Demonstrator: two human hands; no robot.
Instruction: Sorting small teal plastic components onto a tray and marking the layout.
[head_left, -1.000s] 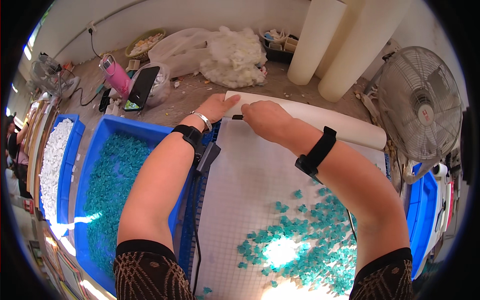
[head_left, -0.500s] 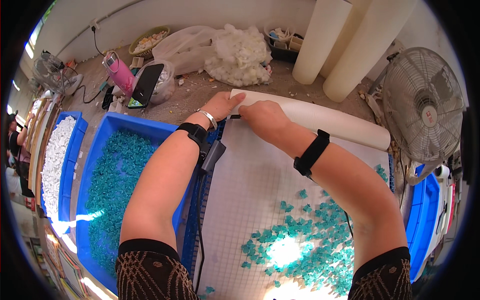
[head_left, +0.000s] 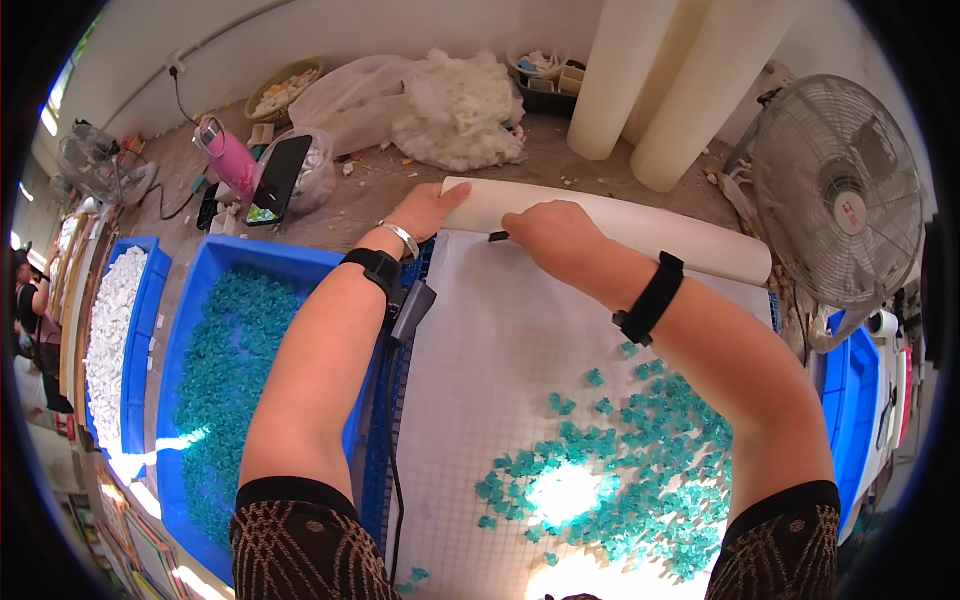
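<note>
A white roll of sheet material (head_left: 620, 222) lies across the far end of a blue tray, its loose sheet (head_left: 470, 400) spread flat toward me over a grid. My left hand (head_left: 425, 208) grips the roll's left end, thumb on top, its other fingers partly hidden. Just right of it, my right hand (head_left: 552, 235) is closed around a small dark tool (head_left: 499, 237), whose tip rests near the sheet along the roll's near side. Its kind cannot be made out. Teal star-like pieces (head_left: 660, 450) lie scattered on the sheet's near right part.
Left of the sheet stands a blue bin (head_left: 170, 420) of teal pieces, then a narrower blue bin of white pieces (head_left: 115, 345). A phone (head_left: 280, 180), pink bottle (head_left: 228, 160) and fluffy white heap (head_left: 455, 115) sit behind. A fan (head_left: 840, 195) stands right.
My right hand has slid to the right along the roll with the dark tool, away from my left hand. The left hand still grips the roll's end. The whole view has shifted slightly.
</note>
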